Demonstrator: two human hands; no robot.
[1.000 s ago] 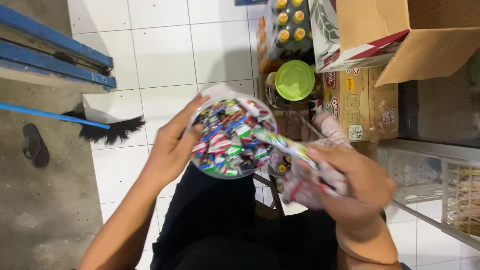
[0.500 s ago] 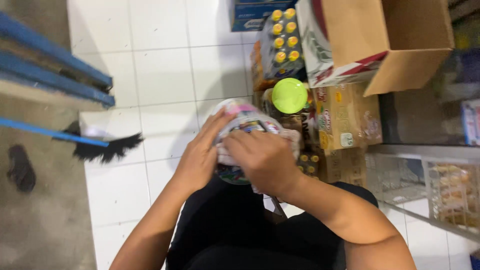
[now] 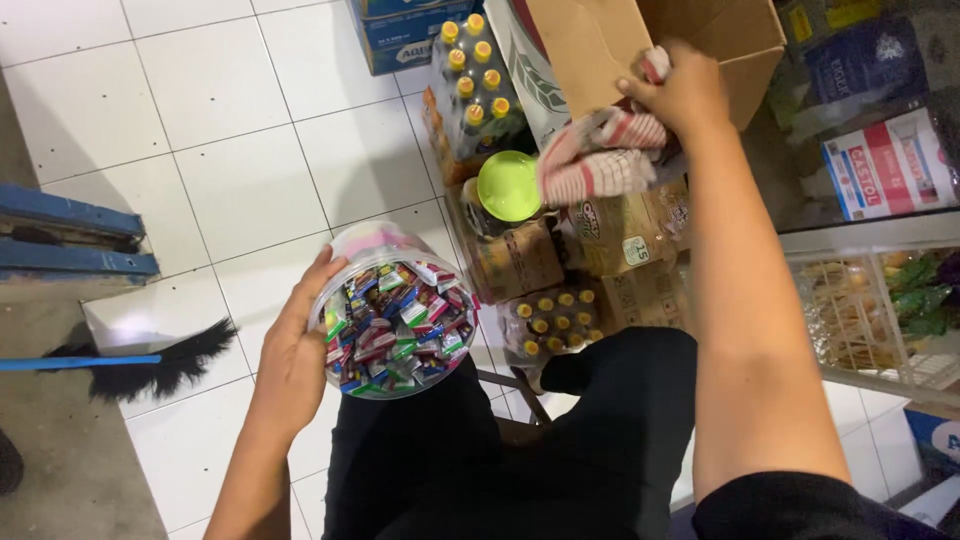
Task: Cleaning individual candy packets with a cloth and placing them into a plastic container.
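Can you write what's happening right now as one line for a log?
left hand: holds open candy jar | right hand: grips striped cloth by cardboard box | green lid: on goods

1 head view, looking steeply down, close

A small shop — shrink-wrapped bottle packs, stacked cartons and a wire produce rack crowd the tiled floor.
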